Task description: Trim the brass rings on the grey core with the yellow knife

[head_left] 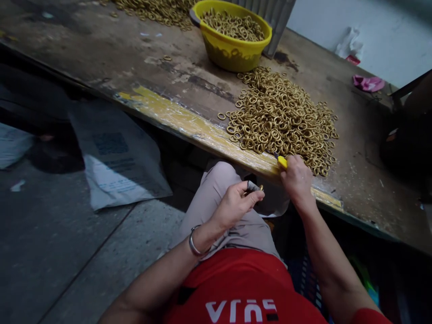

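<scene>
Filling the near edge, a red shirt (243, 279) with white lettering leads us in, and just beyond it come the pale trousers (211, 193) of the seated person. Over the lap now, the left hand (236, 202), a metal bracelet (192, 243) round its wrist and a grey wrap (252, 186) on one finger! Thumb and finger are together, pinched on a small gold ring (261, 188), mostly hidden by the fingertips. Across to the right hand (297, 177): fingers curled in, clamped on a yellow-handled tool (282, 161), its dark tip up against the near side of the pile. Below, off to the left, a printed white sack (118, 166) slumps on the floor. Up on the worn table (118, 63), yellow tape (175, 114) runs along the front edge, and right behind it spreads the big pile of gold rings (280, 117), one or two strays lying loose on its left. Just past that stands a yellow bowl (232, 49), loaded with more rings. Farther along, another heap of rings (158, 11) sits at the back left, while a pink cloth (368, 83) lies over on the right, near the pale wall (388, 40).
</scene>
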The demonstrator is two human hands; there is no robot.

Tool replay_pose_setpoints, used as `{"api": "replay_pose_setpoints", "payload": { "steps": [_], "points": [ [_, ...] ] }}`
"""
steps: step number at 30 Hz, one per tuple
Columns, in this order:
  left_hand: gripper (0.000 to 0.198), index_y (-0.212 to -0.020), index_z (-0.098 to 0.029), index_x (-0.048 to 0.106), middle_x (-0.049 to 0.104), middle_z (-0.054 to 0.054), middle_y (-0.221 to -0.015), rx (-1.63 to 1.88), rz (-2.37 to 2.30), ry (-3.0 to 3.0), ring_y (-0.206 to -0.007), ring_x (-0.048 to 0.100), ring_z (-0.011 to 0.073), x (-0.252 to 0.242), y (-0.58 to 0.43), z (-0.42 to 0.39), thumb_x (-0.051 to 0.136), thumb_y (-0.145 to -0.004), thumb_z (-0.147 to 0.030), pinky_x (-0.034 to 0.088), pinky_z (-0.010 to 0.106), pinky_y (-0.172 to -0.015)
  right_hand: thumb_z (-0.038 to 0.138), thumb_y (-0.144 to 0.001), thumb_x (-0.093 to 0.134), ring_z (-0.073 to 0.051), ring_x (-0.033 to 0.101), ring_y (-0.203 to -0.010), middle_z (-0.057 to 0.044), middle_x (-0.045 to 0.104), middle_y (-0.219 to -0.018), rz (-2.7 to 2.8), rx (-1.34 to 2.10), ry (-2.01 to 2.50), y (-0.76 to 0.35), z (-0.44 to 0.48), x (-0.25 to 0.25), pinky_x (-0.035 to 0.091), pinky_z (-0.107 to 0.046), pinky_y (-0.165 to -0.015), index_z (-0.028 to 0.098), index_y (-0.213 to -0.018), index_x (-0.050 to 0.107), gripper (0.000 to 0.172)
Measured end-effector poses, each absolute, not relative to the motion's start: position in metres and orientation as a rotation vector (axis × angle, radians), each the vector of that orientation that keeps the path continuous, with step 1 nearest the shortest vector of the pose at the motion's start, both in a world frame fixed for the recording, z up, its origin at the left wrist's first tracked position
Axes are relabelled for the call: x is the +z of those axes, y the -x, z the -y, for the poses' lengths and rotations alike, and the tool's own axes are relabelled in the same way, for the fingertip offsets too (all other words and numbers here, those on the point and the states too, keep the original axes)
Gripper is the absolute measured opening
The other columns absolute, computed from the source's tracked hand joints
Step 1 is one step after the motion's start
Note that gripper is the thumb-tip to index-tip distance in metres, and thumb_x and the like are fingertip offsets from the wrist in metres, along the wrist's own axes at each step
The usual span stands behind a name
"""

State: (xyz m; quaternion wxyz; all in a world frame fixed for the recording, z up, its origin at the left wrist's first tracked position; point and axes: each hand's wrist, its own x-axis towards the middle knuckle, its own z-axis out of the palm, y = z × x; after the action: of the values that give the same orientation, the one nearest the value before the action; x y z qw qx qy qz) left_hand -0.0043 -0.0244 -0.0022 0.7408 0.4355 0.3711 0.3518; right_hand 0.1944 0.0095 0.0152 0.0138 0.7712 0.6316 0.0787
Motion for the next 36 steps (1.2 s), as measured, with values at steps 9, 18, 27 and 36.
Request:
{"api": "replay_pose_setpoints", "payload": {
  "steps": [9, 18, 27, 36],
  "points": [
    [0.028, -0.086, -0.015, 0.057, 0.067, 0.004, -0.075, 0.743, -0.608, -0.484, -0.054, 0.055, 0.0087, -0.016, 0.008, 0.01, 0.073, -0.074, -0.035, 0.031, 0.016, -0.04, 0.028, -0.083, 0.055, -0.012, 0.043, -0.056, 0.0, 0.051, -0.06, -2.288, -0.48, -2.698, -0.195, -0.021, 0.015, 0.029, -0.027, -0.054, 0.018, -0.063, 0.054, 0.023],
    [0.029, -0.092, -0.01, 0.069, 0.069, 0.005, -0.079, 0.768, -0.522, -0.435, -0.05, 0.051, 0.0046, -0.016, 0.004, 0.006, 0.081, -0.071, -0.028, 0.026, 0.014, -0.037, 0.045, -0.076, 0.072, -0.006, 0.036, -0.041, 0.007, 0.05, -0.053, -1.782, -2.657, -2.509, -0.155, 0.023, 0.01, 0.028, -0.019, -0.039, 0.019, -0.083, 0.06, 0.03],
    [0.032, -0.081, -0.01, 0.068, 0.066, 0.004, -0.074, 0.799, -0.572, -0.464, -0.051, 0.05, 0.0047, -0.012, 0.005, 0.011, 0.085, -0.065, -0.032, 0.033, 0.015, -0.039, 0.043, -0.086, 0.061, -0.01, 0.044, -0.051, 0.003, 0.054, -0.064, -2.192, -2.064, -2.562, -0.151, 0.036, 0.007, 0.036, -0.023, -0.05, 0.019, -0.085, 0.062, 0.024],
    [0.025, -0.073, -0.014, 0.061, 0.052, -0.005, -0.05, 0.835, -0.888, -0.852, -0.041, 0.041, 0.0054, -0.01, 0.005, 0.013, 0.073, -0.074, -0.036, 0.031, 0.018, -0.039, 0.01, -0.083, 0.049, -0.018, 0.06, -0.075, -0.006, 0.066, -0.09, -2.386, -0.248, -2.174, -0.152, 0.045, 0.028, 0.037, -0.026, -0.063, 0.019, -0.098, 0.068, 0.025]
  ]
}}
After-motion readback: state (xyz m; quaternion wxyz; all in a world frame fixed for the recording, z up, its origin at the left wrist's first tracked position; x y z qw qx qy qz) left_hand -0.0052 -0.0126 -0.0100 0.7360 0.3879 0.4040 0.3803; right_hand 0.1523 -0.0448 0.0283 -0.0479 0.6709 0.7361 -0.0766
